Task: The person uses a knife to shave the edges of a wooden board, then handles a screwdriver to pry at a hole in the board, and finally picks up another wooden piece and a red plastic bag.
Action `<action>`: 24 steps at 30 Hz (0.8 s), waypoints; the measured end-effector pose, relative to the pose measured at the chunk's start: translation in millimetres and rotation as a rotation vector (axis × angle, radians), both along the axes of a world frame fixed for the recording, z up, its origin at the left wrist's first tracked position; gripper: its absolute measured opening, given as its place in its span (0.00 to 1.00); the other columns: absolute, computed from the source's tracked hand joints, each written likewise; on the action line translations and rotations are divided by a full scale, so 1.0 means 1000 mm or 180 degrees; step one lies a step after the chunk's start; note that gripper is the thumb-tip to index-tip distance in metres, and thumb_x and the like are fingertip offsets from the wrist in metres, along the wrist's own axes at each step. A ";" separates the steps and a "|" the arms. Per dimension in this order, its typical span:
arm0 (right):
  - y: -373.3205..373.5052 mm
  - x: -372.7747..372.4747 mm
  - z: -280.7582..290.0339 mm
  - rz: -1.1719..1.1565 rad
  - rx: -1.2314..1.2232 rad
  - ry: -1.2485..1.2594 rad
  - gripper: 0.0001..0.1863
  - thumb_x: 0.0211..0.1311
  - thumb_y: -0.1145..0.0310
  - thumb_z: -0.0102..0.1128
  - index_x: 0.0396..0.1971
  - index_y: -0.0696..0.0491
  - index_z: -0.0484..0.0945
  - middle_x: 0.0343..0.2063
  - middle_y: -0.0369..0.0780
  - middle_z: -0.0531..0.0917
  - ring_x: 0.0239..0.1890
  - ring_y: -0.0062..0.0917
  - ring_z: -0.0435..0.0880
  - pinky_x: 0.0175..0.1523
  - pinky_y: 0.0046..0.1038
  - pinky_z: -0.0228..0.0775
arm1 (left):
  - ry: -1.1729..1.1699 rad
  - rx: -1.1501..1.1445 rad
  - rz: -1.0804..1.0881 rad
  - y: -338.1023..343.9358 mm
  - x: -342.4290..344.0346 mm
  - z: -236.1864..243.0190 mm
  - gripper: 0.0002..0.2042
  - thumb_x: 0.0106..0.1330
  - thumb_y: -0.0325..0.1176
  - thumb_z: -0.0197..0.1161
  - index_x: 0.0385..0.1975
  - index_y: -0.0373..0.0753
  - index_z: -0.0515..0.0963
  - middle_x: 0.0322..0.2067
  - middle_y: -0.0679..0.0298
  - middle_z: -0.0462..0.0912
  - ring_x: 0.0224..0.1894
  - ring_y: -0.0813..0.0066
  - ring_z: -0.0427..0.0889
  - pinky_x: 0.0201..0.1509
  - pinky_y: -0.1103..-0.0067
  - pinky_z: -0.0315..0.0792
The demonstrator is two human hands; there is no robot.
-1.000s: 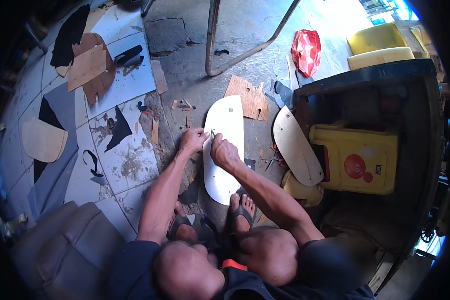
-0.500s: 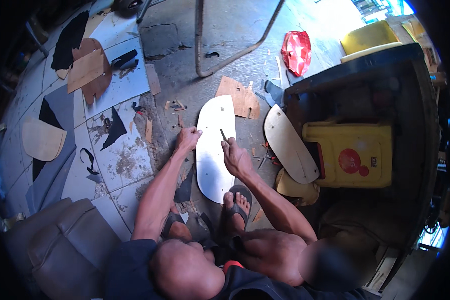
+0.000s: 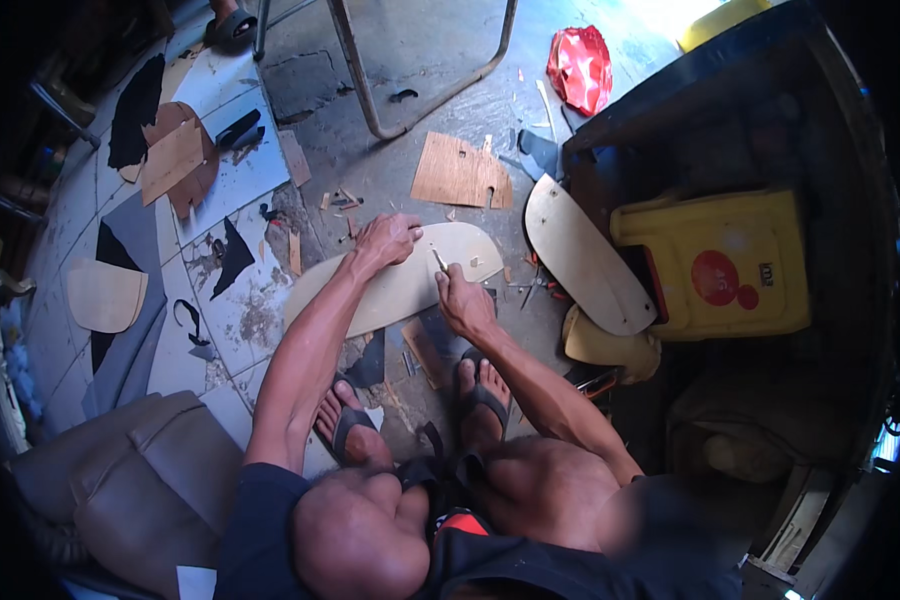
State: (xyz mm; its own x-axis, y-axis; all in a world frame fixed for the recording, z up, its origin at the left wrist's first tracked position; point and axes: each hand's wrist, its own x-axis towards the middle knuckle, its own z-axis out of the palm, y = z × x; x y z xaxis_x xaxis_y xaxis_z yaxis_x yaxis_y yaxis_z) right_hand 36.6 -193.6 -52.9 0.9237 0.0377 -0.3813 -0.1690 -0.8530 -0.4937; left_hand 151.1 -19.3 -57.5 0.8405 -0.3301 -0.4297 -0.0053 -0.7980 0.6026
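Observation:
A pale, round-ended board lies slantwise over the floor in front of my feet, with a small hole near its right end. My left hand is closed on its far edge, fingers bent toward the right. In my right hand is a slim pointed tool, held between thumb and fingers; its tip is over the right part of the board. Whether the tip touches the surface I cannot tell. A similar pale board with holes and a slit leans to the right.
A yellow plastic container sits inside a dark cabinet on the right. Beyond the board are a brown wood piece, a metal frame leg and a red crumpled object. Scraps litter the left tiles; another person's foot shows far left.
The board has turned from lengthwise to slantwise, its near end swinging left. My left hand has shifted to its far edge. My right hand keeps the tool and has moved slightly left.

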 end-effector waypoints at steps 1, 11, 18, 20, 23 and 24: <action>0.002 -0.002 -0.010 0.0042 0.0014 0.0063 0.18 0.76 0.52 0.41 0.47 0.52 0.66 0.25 0.61 0.81 0.32 0.62 0.82 0.40 0.59 0.70 | 0.0062 0.0025 0.0009 0.001 -0.008 -0.012 0.15 0.68 0.43 0.58 0.49 0.44 0.82 0.44 0.48 0.85 0.49 0.47 0.83 0.55 0.59 0.75; 0.000 -0.017 -0.030 0.0292 -0.0083 0.0354 0.18 0.76 0.54 0.40 0.46 0.55 0.65 0.24 0.61 0.82 0.30 0.62 0.83 0.39 0.60 0.72 | 0.0498 0.0165 0.0273 0.006 -0.046 -0.042 0.22 0.62 0.44 0.64 0.55 0.42 0.80 0.47 0.47 0.84 0.52 0.48 0.82 0.59 0.61 0.73; 0.007 -0.012 -0.030 0.0393 -0.0177 0.0394 0.17 0.76 0.54 0.40 0.46 0.54 0.64 0.24 0.61 0.82 0.29 0.61 0.83 0.37 0.60 0.73 | 0.0447 0.0151 0.0447 0.005 -0.049 -0.041 0.20 0.63 0.43 0.64 0.52 0.43 0.81 0.46 0.46 0.84 0.52 0.47 0.82 0.57 0.60 0.74; 0.007 -0.011 -0.030 0.0382 -0.0181 0.0398 0.17 0.76 0.53 0.40 0.46 0.54 0.64 0.24 0.61 0.82 0.30 0.61 0.83 0.38 0.60 0.73 | 0.0417 0.0139 0.0465 0.004 -0.049 -0.040 0.19 0.63 0.44 0.64 0.52 0.42 0.81 0.46 0.47 0.84 0.52 0.47 0.82 0.56 0.59 0.74; 0.006 -0.011 -0.029 0.0395 -0.0214 0.0436 0.17 0.76 0.53 0.40 0.46 0.53 0.64 0.25 0.61 0.82 0.30 0.61 0.83 0.38 0.59 0.73 | 0.0461 0.0164 0.0476 0.003 -0.048 -0.040 0.19 0.64 0.44 0.64 0.52 0.42 0.81 0.46 0.47 0.85 0.52 0.48 0.82 0.56 0.59 0.74; 0.006 -0.010 -0.029 0.0394 -0.0219 0.0445 0.17 0.76 0.53 0.40 0.46 0.53 0.64 0.25 0.61 0.82 0.30 0.61 0.83 0.38 0.59 0.73 | 0.0454 0.0153 0.0472 0.004 -0.047 -0.039 0.19 0.64 0.44 0.64 0.52 0.42 0.81 0.46 0.47 0.85 0.52 0.48 0.82 0.56 0.59 0.74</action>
State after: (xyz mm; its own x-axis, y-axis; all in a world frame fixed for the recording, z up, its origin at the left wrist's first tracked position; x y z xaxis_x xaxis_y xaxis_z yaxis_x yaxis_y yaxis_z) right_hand 27.0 -187.5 -82.4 0.8514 0.1172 -0.5112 -0.1235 -0.9025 -0.4126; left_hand 103.9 -15.5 -96.7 0.8078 -0.1836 -0.5601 0.1970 -0.8115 0.5502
